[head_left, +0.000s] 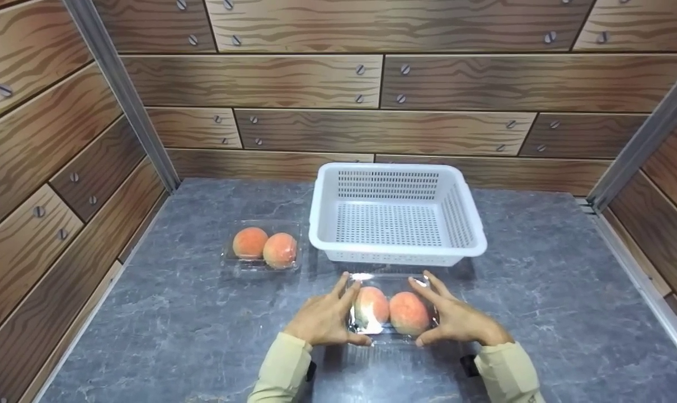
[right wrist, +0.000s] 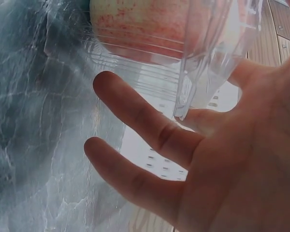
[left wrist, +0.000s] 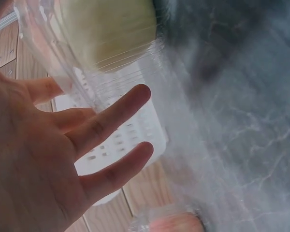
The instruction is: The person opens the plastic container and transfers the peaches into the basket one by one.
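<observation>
A clear plastic clamshell box [head_left: 391, 281] holding two peaches [head_left: 409, 313] is at the front of the table, between the hands. My left hand [head_left: 326, 313] grips its left side, thumb at the near edge and fingers toward the far edge. On the right side my right hand [head_left: 461, 316] holds it the same way. Both wrist views show the lower fingers spread below the box, off its surface. The left wrist view shows a pale side of a peach [left wrist: 108, 34] through the plastic; the right wrist view shows a red-speckled peach [right wrist: 140, 29].
A white perforated plastic basket [head_left: 397, 251] stands just behind the held box, with nothing inside. To its left sits another clear box [head_left: 260, 224] with two peaches [head_left: 250, 243]. Wood-patterned walls [head_left: 310, 81] enclose the grey marbled table [head_left: 176, 313] at the back and sides.
</observation>
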A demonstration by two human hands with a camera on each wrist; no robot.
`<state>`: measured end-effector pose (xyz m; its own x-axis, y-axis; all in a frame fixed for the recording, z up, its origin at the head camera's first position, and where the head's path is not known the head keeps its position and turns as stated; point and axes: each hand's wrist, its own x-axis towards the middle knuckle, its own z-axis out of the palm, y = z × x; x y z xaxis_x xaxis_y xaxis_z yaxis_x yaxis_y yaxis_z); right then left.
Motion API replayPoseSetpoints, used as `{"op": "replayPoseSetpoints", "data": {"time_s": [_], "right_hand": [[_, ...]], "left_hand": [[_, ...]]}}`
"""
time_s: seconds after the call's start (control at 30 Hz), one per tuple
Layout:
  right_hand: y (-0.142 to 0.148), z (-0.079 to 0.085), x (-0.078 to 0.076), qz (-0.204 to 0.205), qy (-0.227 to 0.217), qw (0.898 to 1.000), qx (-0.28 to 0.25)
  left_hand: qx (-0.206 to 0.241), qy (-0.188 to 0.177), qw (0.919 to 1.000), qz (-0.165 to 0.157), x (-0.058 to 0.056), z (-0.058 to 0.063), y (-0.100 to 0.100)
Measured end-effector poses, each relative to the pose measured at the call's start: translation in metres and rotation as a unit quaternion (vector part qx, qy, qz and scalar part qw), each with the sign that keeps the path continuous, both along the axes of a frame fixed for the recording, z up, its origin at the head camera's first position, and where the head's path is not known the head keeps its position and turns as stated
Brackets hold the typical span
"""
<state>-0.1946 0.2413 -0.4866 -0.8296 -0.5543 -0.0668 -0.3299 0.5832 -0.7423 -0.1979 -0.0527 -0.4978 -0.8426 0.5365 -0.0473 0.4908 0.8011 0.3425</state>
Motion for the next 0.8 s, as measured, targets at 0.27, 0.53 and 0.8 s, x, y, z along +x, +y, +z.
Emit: {"op": "replayPoseSetpoints", "data": {"time_s": [0.27, 0.53, 0.8], "right_hand": [[-0.001, 0.0, 0.01, -0.033, 0.051, 0.997, 0.037], [-0.006, -0.003, 0.022, -0.08, 0.151, 0.983, 0.069], [-0.011, 0.0, 0.032, -0.098, 0.203, 0.967, 0.118]], "left_hand": [[-0.018, 0.013, 0.9998, -0.003, 0.002, 0.006, 0.003], [-0.005, 0.05, 0.9988, 0.003, 0.004, 0.006, 0.006], [0.002, 0.049, 0.9988, -0.002, 0.008, 0.003, 0.012]]}}
